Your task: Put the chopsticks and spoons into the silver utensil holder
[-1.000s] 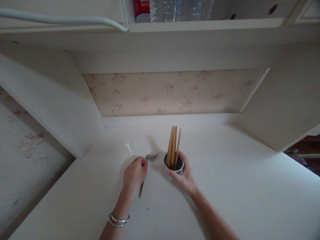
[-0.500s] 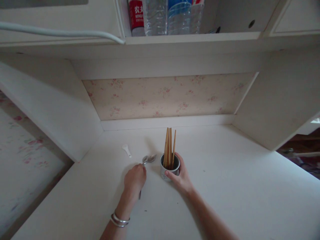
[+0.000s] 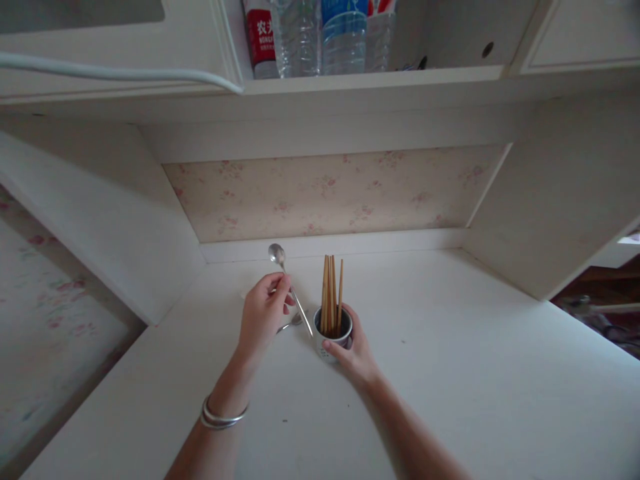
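Between the thumb and fingers of my left hand (image 3: 265, 310) is a long-handled metal spoon (image 3: 300, 308), bowl up and handle end slanting down beside the holder's left rim. My right hand (image 3: 356, 353) is wrapped round the right side of a grey-white utensil holder (image 3: 325, 350), which stands on the white tabletop (image 3: 440, 373). Several wooden chopsticks (image 3: 329, 293) lean upright inside it. Behind the raised spoon a second metal spoon (image 3: 296, 320) lies on the tabletop, partly hidden by my left hand. The small white spoon is almost wholly covered by that hand.
Above the tabletop runs an open shelf (image 3: 375, 80) with several plastic bottles (image 3: 345, 40). A white cable (image 3: 125, 72) crosses the cabinet at upper left. White side panels (image 3: 555, 193) stand left and right, with a floral back wall (image 3: 320, 197) between them.
My left hand has lifted one metal spoon off the tabletop and turned it bowl up, moving towards the back. My right hand still holds the utensil holder. The view has shifted slightly.
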A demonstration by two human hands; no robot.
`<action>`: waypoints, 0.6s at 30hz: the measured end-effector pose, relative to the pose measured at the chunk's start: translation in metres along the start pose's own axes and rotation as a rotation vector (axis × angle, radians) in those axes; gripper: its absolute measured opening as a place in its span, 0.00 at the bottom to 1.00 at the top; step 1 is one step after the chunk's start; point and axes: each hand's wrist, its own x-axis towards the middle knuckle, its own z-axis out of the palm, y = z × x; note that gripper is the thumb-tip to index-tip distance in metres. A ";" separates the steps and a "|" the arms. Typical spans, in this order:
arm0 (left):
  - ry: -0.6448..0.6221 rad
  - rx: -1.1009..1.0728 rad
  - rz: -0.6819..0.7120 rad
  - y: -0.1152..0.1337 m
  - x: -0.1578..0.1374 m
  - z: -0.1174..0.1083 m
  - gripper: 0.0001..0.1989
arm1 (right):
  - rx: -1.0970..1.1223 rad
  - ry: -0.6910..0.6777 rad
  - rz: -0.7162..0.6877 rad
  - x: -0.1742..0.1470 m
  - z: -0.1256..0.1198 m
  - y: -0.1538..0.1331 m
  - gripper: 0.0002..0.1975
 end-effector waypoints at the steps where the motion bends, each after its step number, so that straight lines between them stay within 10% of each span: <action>1: 0.013 -0.002 0.019 0.004 0.003 0.005 0.20 | 0.009 -0.007 0.006 0.000 0.000 -0.001 0.42; 12: -0.117 0.410 0.115 -0.042 -0.010 0.042 0.14 | 0.010 -0.012 -0.015 0.002 0.000 -0.007 0.40; 18: -0.180 0.268 0.023 -0.062 -0.023 0.045 0.15 | 0.013 -0.025 -0.028 0.002 0.001 -0.008 0.41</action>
